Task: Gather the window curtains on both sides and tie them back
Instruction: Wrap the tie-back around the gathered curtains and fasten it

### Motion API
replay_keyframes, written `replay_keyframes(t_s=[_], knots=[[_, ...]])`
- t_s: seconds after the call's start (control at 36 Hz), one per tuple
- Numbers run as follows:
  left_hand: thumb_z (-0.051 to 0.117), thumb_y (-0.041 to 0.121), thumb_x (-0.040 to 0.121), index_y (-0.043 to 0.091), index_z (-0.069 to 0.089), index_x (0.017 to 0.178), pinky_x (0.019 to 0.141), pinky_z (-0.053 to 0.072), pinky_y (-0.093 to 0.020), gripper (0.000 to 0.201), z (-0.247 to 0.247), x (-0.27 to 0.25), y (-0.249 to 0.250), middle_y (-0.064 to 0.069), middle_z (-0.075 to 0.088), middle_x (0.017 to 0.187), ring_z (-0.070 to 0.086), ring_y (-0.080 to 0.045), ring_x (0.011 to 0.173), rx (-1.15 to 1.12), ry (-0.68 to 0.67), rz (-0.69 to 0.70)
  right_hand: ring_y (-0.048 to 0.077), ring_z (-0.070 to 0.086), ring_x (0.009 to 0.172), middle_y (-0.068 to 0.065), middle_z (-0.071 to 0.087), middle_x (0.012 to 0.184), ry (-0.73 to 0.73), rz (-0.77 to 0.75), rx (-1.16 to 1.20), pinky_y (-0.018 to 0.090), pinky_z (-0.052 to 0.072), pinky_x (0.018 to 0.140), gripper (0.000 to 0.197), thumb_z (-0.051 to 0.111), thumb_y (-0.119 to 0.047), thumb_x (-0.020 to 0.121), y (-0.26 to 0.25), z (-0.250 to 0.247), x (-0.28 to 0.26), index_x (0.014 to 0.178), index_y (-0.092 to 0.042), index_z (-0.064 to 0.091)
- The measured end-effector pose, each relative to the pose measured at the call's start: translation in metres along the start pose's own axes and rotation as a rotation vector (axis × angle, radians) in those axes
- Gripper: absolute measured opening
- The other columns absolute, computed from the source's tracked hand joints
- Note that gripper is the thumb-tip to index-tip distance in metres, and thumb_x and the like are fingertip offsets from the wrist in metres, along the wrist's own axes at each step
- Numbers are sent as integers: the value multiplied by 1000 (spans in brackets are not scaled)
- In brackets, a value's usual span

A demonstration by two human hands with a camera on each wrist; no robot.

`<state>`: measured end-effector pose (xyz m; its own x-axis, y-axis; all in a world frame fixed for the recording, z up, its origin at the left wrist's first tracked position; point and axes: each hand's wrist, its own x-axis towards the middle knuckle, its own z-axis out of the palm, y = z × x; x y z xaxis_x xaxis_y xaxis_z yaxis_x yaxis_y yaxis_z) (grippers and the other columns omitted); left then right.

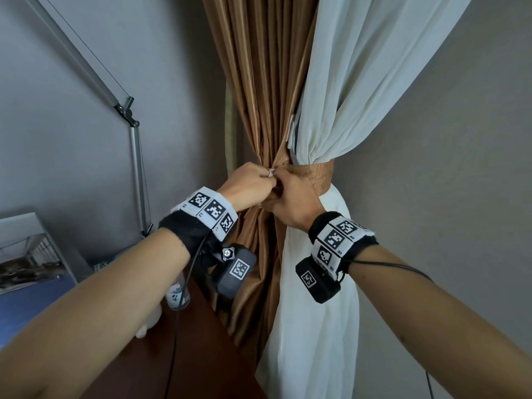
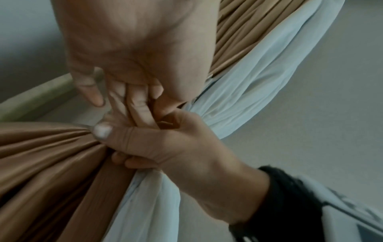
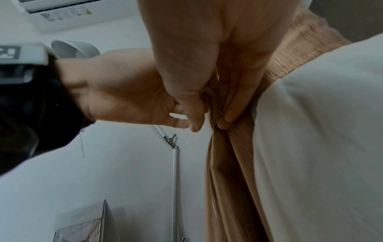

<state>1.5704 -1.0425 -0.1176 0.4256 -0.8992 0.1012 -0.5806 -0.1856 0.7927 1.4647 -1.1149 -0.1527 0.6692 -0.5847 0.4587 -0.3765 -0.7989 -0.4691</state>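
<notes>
A pleated brown curtain (image 1: 264,96) and a white sheer curtain (image 1: 348,90) hang bunched together in the corner. A brown tieback band (image 1: 316,175) wraps round both at waist height. My left hand (image 1: 250,182) and right hand (image 1: 290,197) meet at the front of the bundle, and each pinches an end of the band. In the left wrist view my left fingers (image 2: 134,106) curl into the fabric beside my right thumb (image 2: 103,131). The right wrist view shows my right fingers (image 3: 230,114) pressing the band (image 3: 300,54) against the brown folds. How the band's ends join is hidden.
A grey swing-arm lamp (image 1: 135,156) stands against the left wall. Below it are a framed picture (image 1: 26,254), a small bottle (image 1: 177,295) and a dark wooden tabletop (image 1: 178,358). An air conditioner (image 3: 58,13) hangs high on the wall. Bare wall lies to the right.
</notes>
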Motion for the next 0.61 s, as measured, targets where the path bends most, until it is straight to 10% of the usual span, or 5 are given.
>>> replay_keyframes(t_s=[0.14,0.39,0.61], knots=[[61,26,85,23,75,73,104,40,-35,18,-7,2,-6,8,74,92,61,-13,104,14,-57,-38,29,63,88,12,68,92,-12,6,-17,32,49,77,14,66,-19,84,3,-1,0,90,-6,64],[69,49,81,24,61,83,84,45,-33,26,-13,11,7,2,56,95,52,-19,97,449,305,266,32,60,103,15,67,108,-77,75,12,27,45,83,25,63,-13,86,1,-8,0,109,-2,64],[71,37,81,10,75,74,80,55,-35,28,-16,18,31,0,72,77,64,-16,78,449,134,124,25,62,85,10,69,93,-50,50,46,17,36,69,15,66,-18,83,6,-9,-6,93,-6,67]])
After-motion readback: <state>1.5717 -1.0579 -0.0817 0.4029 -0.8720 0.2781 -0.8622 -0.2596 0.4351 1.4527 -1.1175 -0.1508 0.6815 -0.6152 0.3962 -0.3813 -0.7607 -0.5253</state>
